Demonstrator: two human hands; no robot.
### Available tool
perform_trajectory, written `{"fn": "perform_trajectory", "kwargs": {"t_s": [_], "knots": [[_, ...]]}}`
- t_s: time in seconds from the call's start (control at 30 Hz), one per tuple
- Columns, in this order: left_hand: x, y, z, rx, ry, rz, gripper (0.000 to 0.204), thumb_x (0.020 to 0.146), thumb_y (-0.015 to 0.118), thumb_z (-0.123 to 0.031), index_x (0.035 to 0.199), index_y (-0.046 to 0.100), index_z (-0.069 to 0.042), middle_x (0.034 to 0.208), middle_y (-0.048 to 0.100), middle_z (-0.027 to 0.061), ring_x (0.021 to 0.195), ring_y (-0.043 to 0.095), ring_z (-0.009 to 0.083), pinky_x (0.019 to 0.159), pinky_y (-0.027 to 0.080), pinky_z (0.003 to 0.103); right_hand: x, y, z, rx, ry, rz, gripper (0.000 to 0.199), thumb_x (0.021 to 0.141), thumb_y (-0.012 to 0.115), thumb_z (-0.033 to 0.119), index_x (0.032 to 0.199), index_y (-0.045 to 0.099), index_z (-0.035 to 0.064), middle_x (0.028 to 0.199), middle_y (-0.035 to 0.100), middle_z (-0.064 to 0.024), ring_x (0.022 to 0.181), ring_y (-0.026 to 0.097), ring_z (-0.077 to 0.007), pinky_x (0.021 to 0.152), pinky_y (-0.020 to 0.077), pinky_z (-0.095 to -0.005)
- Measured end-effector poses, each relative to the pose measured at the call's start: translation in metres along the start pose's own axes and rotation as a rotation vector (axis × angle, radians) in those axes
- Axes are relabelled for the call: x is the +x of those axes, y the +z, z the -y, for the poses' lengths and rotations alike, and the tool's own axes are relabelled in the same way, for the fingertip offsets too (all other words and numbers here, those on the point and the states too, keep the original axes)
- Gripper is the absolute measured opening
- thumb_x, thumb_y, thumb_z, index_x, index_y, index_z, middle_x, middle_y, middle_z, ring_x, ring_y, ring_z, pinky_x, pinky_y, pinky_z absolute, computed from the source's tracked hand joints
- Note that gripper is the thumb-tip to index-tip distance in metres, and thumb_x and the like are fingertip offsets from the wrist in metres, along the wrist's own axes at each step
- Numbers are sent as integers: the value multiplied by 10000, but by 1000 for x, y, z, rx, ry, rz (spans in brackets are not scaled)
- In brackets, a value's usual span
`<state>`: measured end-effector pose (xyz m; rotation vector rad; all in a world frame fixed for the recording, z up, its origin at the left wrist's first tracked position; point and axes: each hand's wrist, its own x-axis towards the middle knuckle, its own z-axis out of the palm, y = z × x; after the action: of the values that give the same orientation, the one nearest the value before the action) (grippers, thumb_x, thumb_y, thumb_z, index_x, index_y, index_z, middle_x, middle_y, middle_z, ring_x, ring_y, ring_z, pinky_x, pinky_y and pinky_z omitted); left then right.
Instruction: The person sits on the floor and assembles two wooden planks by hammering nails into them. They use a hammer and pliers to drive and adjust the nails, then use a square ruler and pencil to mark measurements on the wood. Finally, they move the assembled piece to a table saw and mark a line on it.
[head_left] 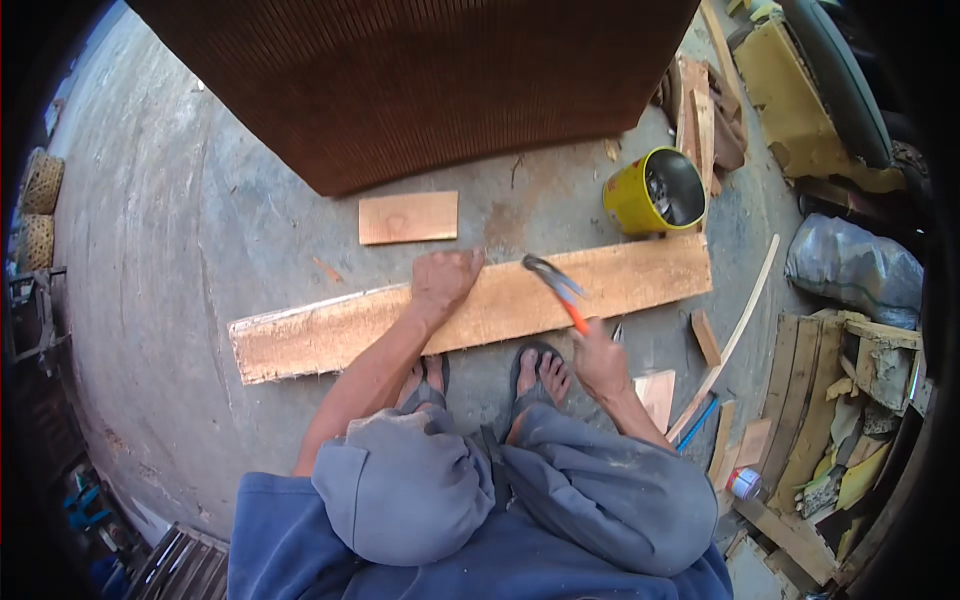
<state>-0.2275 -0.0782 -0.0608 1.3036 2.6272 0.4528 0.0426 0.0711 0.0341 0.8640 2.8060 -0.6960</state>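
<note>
While the left hand, fingers curled together, is touching the long board, maybe steadying it, the right hand is clasping the hammer, fingers wrapped.

The left hand covers part of the plank; whether it holds anything cannot be determined. The right hand conceals the lower handle of the hammer. Contents of the can are too small to identify. The upper view edge cuts off the panel. A blue object, lower left, is indistinct.
</note>
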Motion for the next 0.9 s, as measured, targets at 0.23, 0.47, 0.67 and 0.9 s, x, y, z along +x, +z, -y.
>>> {"fn": "perform_trajectory", "kwargs": {"t_s": [0.23, 0.47, 0.67, 0.9], "knots": [[-19, -8, -10, -79, -71, -39, 399, 1007, 562, -347, 747, 722, -90, 667, 686, 142, 595, 684, 347, 547, 533, 478, 0, 11, 12, 154, 36, -123, 291, 1054, 535, 314, 1007, 485, 31, 713, 634, -295, 681, 655, -507, 543, 477, -554], [-19, -13, -12, -110, 42, -168, 317, 976, 623, -277, 759, 691, -56, 705, 669, 113, 680, 669, 302, 602, 535, 441, -54, 29, -39, 194, 431, -177, 278, 1045, 545, 299, 1044, 532, 22, 762, 626, -285, 744, 637, -515, 623, 481, -561], [-48, -37, 12, -269, 199, -38, 191, 944, 678, -229, 931, 708, -41, 915, 713, 119, 882, 668, 311, 804, 521, 429, -72, 27, -83, -61, 728, -451, 309, 1022, 567, 233, 1228, 545, 3, 968, 621, -283, 909, 626, -489, 762, 495, -528], [-152, -108, 152, -200, -65, 124, 302, 887, 737, -172, 1155, 757, -35, 1185, 741, 154, 1160, 666, 358, 1045, 491, 444, 56, -94, -94, 98, 280, -756, 356, 976, 601, 115, 1311, 581, -3, 1152, 607, -229, 1021, 629, -417, 901, 510, -463]]}}
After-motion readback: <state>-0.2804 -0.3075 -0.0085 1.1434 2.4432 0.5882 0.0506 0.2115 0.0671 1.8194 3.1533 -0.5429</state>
